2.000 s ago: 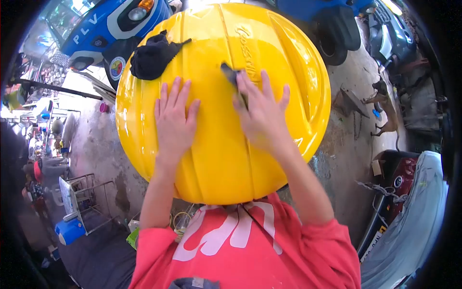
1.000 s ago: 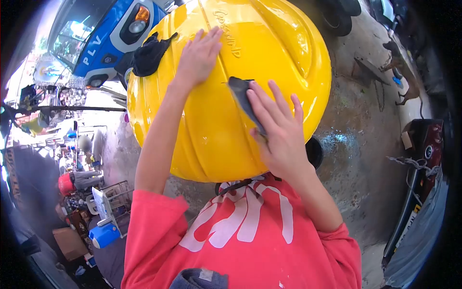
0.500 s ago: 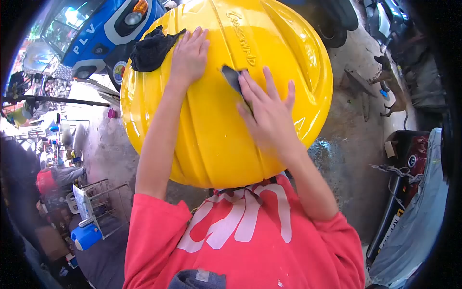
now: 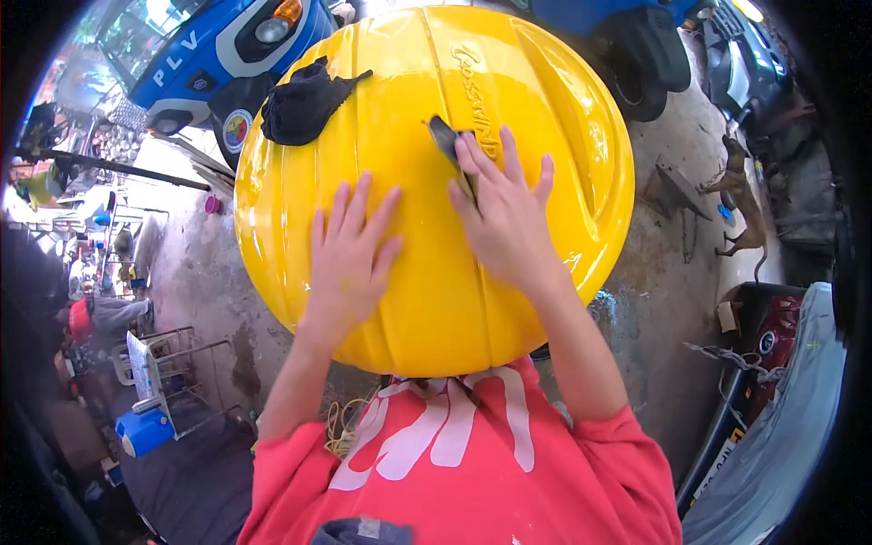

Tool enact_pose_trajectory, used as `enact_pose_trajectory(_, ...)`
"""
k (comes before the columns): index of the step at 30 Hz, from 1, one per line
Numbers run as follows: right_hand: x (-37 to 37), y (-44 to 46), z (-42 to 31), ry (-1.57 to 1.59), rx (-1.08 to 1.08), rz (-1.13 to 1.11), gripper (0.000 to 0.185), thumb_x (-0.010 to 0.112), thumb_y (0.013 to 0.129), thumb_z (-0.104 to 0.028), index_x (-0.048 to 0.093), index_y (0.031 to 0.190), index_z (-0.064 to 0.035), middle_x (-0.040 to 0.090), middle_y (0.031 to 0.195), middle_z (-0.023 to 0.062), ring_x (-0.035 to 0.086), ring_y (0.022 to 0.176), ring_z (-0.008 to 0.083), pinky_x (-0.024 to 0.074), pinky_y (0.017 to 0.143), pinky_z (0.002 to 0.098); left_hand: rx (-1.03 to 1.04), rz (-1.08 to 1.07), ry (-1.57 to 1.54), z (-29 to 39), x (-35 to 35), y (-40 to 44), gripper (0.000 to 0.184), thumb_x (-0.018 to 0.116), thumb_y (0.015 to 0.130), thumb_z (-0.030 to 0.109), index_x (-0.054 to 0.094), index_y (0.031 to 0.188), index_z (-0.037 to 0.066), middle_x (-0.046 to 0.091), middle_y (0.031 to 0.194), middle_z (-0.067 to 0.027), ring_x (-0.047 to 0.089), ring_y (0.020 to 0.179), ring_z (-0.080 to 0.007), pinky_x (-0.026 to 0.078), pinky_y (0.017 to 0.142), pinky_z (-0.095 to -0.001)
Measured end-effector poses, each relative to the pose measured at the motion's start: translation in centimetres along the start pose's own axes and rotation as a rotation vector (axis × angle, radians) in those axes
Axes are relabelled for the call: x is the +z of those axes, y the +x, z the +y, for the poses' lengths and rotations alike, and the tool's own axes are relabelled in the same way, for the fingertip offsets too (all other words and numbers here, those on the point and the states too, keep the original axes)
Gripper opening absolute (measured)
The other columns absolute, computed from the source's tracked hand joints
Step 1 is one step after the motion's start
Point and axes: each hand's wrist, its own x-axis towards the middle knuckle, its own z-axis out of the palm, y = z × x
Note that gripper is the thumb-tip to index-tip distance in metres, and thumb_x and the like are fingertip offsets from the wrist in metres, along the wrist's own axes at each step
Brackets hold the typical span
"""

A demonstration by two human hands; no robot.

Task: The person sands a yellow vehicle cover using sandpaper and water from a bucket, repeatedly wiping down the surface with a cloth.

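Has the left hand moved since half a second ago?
Yes: against the raised lettering on the yellow cover, the left hand has moved toward the person's red shirt.

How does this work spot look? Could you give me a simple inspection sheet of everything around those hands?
Surface: glossy yellow panel, ridged, with raised lettering.
Job's things: dark sheet on the panel; black cloth lying at its upper left.
Clutter: blue container and pink cup, off to the left.
Hands: left hand open, fingers spread over the panel, contact unclear; right hand holds the dark sheet beneath its fingers.
Cables: yellowish loops by the left sleeve; cord or cable, cannot tell.
Surroundings: blue vehicle, dog, stained floor.
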Motion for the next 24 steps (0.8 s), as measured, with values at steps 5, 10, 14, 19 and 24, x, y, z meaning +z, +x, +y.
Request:
enact_pose_trajectory(5,1.3,3.3,1.0,0.034,0.034,-0.02,0.057,0.045,0.101,-0.039,0.046,0.144,-0.0016,0.045,0.151,0.0113,0.03,0.144,0.0404,0.0074,0.108,0.0743,-0.038,0.015,-0.066,0.4,0.1,-3.3,0.048,0.053,0.096,0.023,0.051,0.144,0.016,0.032,0.159,-0.013,0.024,0.149,-0.0344,0.015,0.119,-0.0509)
enact_pose_trajectory(10,0.1,0.2,0.1,0.019,0.035,-0.019,0.056,0.044,0.101,-0.04,0.047,0.142,-0.0005,0.045,0.151,0.0112,0.032,0.143,0.0417,0.0097,0.108,0.0751,-0.058,0.052,-0.106,0.6,0.4,-3.2,0.047,0.054,0.095,0.022,0.054,0.142,0.016,0.034,0.158,-0.0129,0.025,0.149,-0.0344,0.016,0.119,-0.0507)
enact_pose_trajectory(14,2.0,6.1,1.5,0.058,0.047,-0.054,0.057,0.043,0.102,-0.04,0.045,0.143,-0.001,0.043,0.153,0.0117,0.026,0.146,0.041,0.0073,0.108,0.0751,-0.079,0.059,-0.102,0.7,0.3,-3.1,0.047,0.055,0.094,0.022,0.055,0.141,0.016,0.035,0.158,-0.0124,0.026,0.148,-0.0343,0.016,0.119,-0.0507)
enact_pose_trajectory(19,1.8,4.9,0.9,0.079,0.102,-0.063,0.058,0.042,0.102,-0.041,0.045,0.144,-0.0009,0.042,0.153,0.012,0.026,0.146,0.0417,0.0072,0.108,0.0757,-0.082,0.063,-0.128,0.7,0.2,-3.2,0.047,0.057,0.094,0.022,0.056,0.14,0.015,0.035,0.158,-0.0119,0.026,0.148,-0.0344,0.017,0.119,-0.0514)
enact_pose_trajectory(24,1.8,6.1,1.2,0.026,0.066,-0.094,0.059,0.039,0.102,-0.042,0.042,0.146,-0.0015,0.041,0.154,0.0099,0.024,0.146,0.0425,0.0065,0.107,0.077,-0.104,0.04,-0.128,0.8,0.0,-3.0,0.046,0.058,0.093,0.023,0.057,0.139,0.016,0.036,0.157,-0.0114,0.027,0.148,-0.0343,0.017,0.119,-0.0513)
